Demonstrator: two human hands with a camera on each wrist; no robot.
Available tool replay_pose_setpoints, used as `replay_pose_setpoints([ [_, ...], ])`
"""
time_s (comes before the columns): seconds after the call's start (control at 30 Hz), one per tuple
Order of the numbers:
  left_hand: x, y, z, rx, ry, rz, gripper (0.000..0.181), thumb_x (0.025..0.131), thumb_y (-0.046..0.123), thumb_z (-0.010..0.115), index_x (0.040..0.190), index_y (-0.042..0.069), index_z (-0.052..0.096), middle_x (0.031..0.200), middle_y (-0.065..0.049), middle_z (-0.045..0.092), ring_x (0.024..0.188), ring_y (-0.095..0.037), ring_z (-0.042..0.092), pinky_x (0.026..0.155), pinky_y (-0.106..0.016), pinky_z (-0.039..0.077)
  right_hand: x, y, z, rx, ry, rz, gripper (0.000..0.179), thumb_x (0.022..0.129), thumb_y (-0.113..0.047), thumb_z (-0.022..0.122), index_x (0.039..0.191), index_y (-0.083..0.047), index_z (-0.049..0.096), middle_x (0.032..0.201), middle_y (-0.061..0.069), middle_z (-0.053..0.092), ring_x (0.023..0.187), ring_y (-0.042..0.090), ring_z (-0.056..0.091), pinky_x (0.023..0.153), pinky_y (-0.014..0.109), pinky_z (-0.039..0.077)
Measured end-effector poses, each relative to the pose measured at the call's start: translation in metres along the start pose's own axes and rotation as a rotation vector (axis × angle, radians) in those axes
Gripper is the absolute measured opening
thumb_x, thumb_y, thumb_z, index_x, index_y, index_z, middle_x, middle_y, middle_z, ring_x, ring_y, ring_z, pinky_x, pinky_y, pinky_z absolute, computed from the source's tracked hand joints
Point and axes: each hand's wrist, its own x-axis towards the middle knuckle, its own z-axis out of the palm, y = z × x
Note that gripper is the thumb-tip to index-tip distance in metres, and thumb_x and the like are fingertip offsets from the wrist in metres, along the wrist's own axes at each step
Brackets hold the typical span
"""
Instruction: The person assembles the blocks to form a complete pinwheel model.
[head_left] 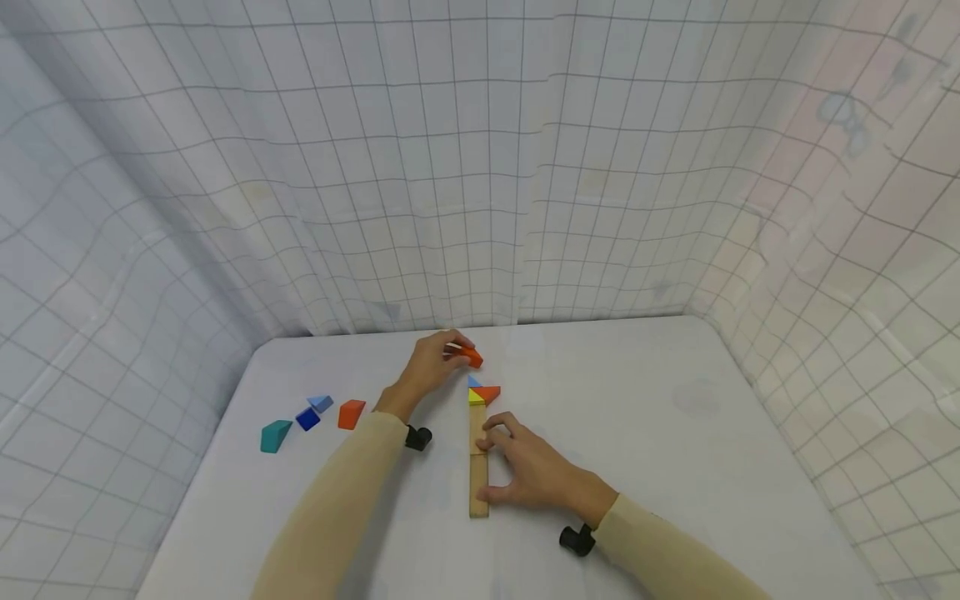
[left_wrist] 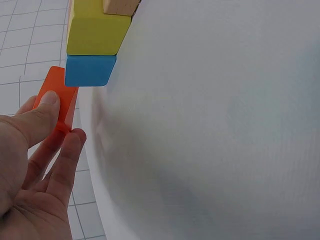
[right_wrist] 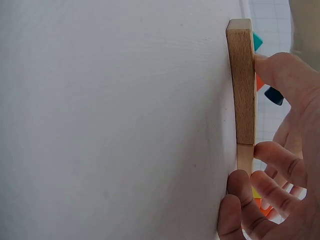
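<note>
My left hand (head_left: 427, 367) pinches an orange block (left_wrist: 56, 82) between thumb and fingers, just beyond the far end of a row of blocks. Two long wooden blocks, a near one (head_left: 478, 487) and a farther one (head_left: 477, 429), lie end to end. Beyond them come a yellow block (head_left: 476, 397) and a light blue block (head_left: 473, 382), with an orange-red block (head_left: 491, 393) sticking out to the right. My right hand (head_left: 536, 467) touches the wooden blocks with thumb and fingertips, its fingers loosely bent and spread along them.
Left of the row lie a teal block (head_left: 274, 436), a dark blue block (head_left: 307, 418), a light blue block (head_left: 321, 403) and an orange block (head_left: 350, 414). White gridded curtains (head_left: 480, 167) stand round the back and sides of the white table (head_left: 637, 400).
</note>
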Motion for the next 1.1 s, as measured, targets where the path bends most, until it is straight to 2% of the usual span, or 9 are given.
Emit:
replay_pose_setpoints([
  [0.13,0.0,0.0021,0.0016,-0.019,-0.026,-0.015,0.026,0.108,0.009,0.083,0.134,0.01,0.08,0.139,-0.013,0.083,0.134,-0.038,0.079,0.118,-0.053,0.065,-0.0004,-0.0005,-0.0008,0.003,0.006,-0.008,0.068,0.099,-0.053,0.094,0.151,-0.017,0.069,0.169,0.004,0.051,0.149,0.023,0.065,0.125,0.046,0.059],
  [0.43,-0.0021,0.0044,0.0024,-0.05,-0.069,0.008,0.023,0.11,0.011,0.082,0.133,0.01,0.081,0.137,-0.013,0.084,0.133,-0.037,0.081,0.118,-0.053,0.065,-0.0012,-0.0005,-0.0012,0.0,0.018,-0.004,0.065,0.099,-0.053,0.094,0.149,-0.019,0.07,0.168,0.004,0.052,0.147,0.025,0.067,0.123,0.046,0.06],
  [0.77,-0.0012,0.0037,-0.0009,-0.022,-0.127,0.0,0.021,0.114,0.015,0.077,0.133,0.01,0.081,0.135,-0.012,0.085,0.138,-0.037,0.078,0.123,-0.055,0.061,-0.0013,-0.0012,-0.0008,-0.004,0.012,0.001,0.066,0.098,-0.055,0.094,0.148,-0.019,0.071,0.168,0.004,0.051,0.147,0.026,0.067,0.123,0.046,0.06],
  [0.93,-0.0004,0.0071,-0.002,0.001,-0.143,-0.024,0.021,0.118,0.024,0.072,0.131,0.012,0.082,0.134,-0.009,0.085,0.142,-0.037,0.074,0.128,-0.058,0.056,-0.0006,-0.0003,0.0002,-0.009,0.008,0.001,0.068,0.098,-0.055,0.094,0.15,-0.019,0.07,0.169,0.004,0.051,0.147,0.025,0.067,0.124,0.046,0.06],
  [1.1,0.0,0.01,-0.0005,0.014,-0.14,-0.063,0.021,0.117,0.026,0.074,0.132,0.013,0.082,0.136,-0.009,0.083,0.14,-0.035,0.073,0.129,-0.058,0.056,0.0,-0.0004,0.0,-0.007,0.0,0.013,0.069,0.098,-0.055,0.095,0.151,-0.019,0.07,0.169,0.004,0.05,0.149,0.025,0.066,0.125,0.047,0.06],
])
